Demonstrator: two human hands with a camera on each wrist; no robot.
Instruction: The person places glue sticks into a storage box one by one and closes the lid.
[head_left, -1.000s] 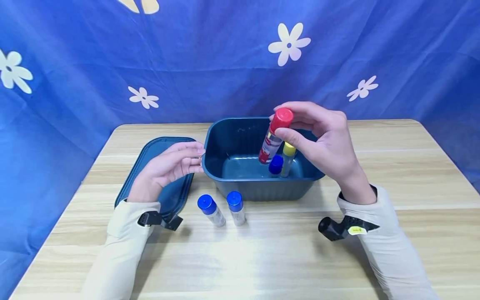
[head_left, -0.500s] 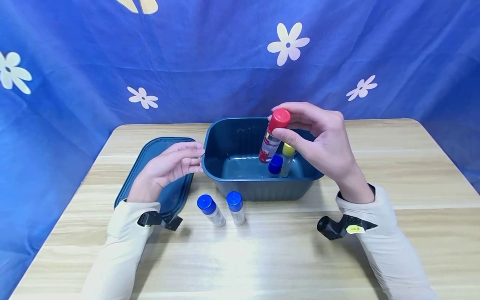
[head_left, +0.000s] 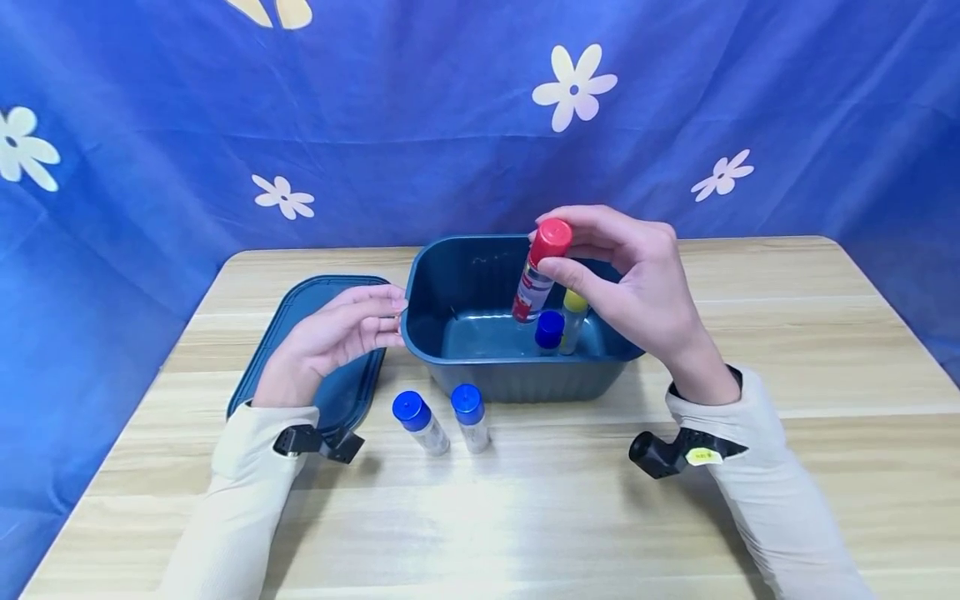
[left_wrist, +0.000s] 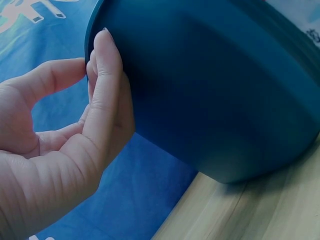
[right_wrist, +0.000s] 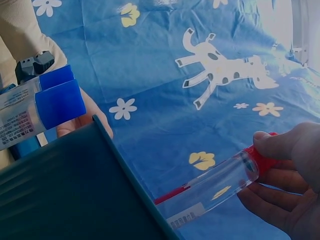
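Red-capped tube (head_left: 538,275): clear plastic with a printed label and a red base, tilted with the cap uppermost, pinched near the cap by the fingers of the right hand (head_left: 637,283) and held above the inside of the tub. Tub (head_left: 480,367): dark teal, rectangular, open-topped with rounded corners, upright on the worktop between the two hands; the fingertips of the left hand (head_left: 330,337) rest against its outer left wall. Inside it, just below the right hand, a blue-capped tube (head_left: 550,328) and a yellow-capped tube (head_left: 575,310) stand upright, side by side.
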